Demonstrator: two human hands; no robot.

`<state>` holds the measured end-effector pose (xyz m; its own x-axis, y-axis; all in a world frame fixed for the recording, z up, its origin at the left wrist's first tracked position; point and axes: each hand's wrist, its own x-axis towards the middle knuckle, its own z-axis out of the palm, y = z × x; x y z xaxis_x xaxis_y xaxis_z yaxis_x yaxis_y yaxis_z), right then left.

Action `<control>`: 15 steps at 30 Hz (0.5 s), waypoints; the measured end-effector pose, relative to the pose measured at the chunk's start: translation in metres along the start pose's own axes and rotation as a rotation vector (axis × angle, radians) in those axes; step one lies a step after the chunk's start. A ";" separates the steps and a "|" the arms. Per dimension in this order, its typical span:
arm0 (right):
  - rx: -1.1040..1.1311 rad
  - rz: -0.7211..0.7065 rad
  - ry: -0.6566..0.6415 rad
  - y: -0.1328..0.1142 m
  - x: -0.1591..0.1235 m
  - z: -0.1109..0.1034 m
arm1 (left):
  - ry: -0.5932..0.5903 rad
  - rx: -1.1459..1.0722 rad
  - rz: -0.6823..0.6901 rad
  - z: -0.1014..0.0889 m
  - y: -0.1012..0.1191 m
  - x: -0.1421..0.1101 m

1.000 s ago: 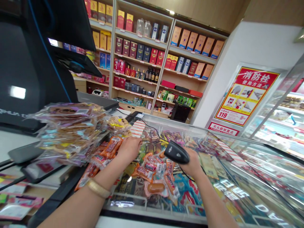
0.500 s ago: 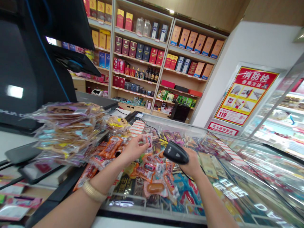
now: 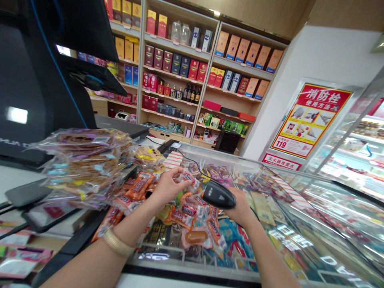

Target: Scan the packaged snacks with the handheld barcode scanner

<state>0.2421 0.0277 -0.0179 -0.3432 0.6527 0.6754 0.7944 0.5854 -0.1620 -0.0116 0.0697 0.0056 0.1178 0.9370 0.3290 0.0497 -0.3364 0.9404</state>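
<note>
My left hand (image 3: 171, 187), with a gold bracelet (image 3: 118, 241) on its wrist, pinches a small wrapped sausage snack (image 3: 191, 181) between thumb and fingers. Close to its right, my right hand (image 3: 240, 205) is closed round a black barcode scanner (image 3: 219, 195), whose head points toward the held packet. Several orange and clear sausage packets (image 3: 183, 216) lie below both hands on the glass counter top (image 3: 168, 253). One shows a brown sausage (image 3: 196, 236) through its wrapper. More orange packets (image 3: 140, 186) lie left of my left hand.
A tall stack of clear-bagged flat snacks (image 3: 87, 168) stands at the left, before a black register screen (image 3: 87, 28). The scanner's cord (image 3: 192, 160) runs across the counter. Shelves of boxed bottles (image 3: 177, 66) and a red fire-hydrant sign (image 3: 312, 120) are behind.
The sausage packet in my left hand has turned from upright to slanting, its printed face showing more. The scanner in my right hand has shifted slightly left and tilted.
</note>
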 end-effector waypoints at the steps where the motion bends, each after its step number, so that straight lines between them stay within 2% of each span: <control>1: 0.009 0.001 0.000 0.000 0.000 0.000 | 0.000 0.004 0.001 0.000 0.000 0.000; 8: -0.002 -0.029 0.038 0.003 0.001 -0.001 | -0.021 0.012 -0.003 -0.001 0.001 0.000; 10: -0.030 -0.022 0.060 0.003 0.001 -0.003 | -0.097 0.033 -0.031 -0.001 0.000 -0.001; 12: -0.047 -0.015 0.082 0.003 0.001 -0.004 | -0.231 0.066 -0.057 0.000 -0.002 -0.002; 14: -0.053 -0.019 0.106 0.004 0.001 -0.004 | -0.307 0.154 -0.018 0.001 -0.004 -0.004; 15: -0.056 -0.025 0.119 0.004 0.001 -0.004 | -0.300 0.232 0.037 0.001 -0.005 -0.004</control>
<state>0.2474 0.0288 -0.0149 -0.3044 0.5746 0.7597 0.8139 0.5713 -0.1059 -0.0115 0.0673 -0.0003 0.4068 0.8662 0.2902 0.2594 -0.4142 0.8724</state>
